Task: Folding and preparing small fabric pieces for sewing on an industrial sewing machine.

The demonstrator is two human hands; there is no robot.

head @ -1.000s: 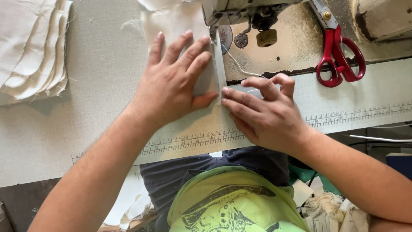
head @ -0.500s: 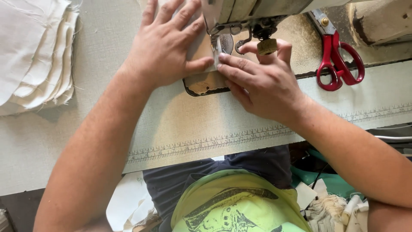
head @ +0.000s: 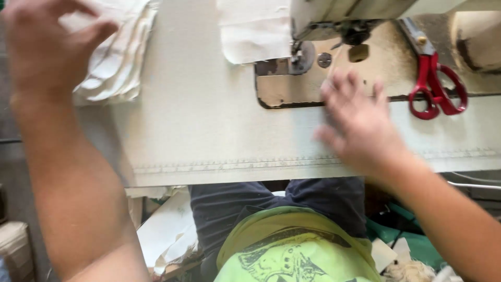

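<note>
Left hand (head: 44,49), blurred, raised over the stack of white fabric pieces (head: 117,68) at the counter's (head: 198,130) left; grip loosely curled, holding nothing visible. Right hand (head: 360,125), blurred, fingers spread, grip open and empty, just before the sewing machine (head: 360,15) bed. One white fabric piece (head: 253,31) lies behind the needle; red scissors (head: 436,83) rest at right.
</note>
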